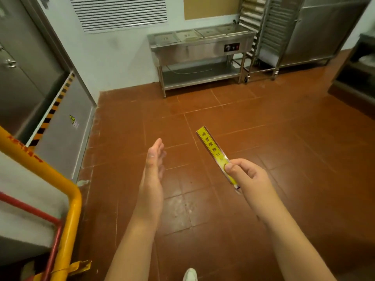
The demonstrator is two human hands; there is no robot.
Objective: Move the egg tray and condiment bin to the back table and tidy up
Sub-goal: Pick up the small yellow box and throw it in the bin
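My right hand pinches the near end of a long yellow label strip with dark characters on it, and the strip points away and to the left above the floor. My left hand is held out edge-on beside it, fingers straight and together, holding nothing. A gap separates the two hands. No egg tray or condiment bin is in view.
Red-brown floor tiles spread ahead. A steel warming table with lidded wells stands at the far wall, a tray rack to its right. Steel doors and yellow and red pipes are on the left.
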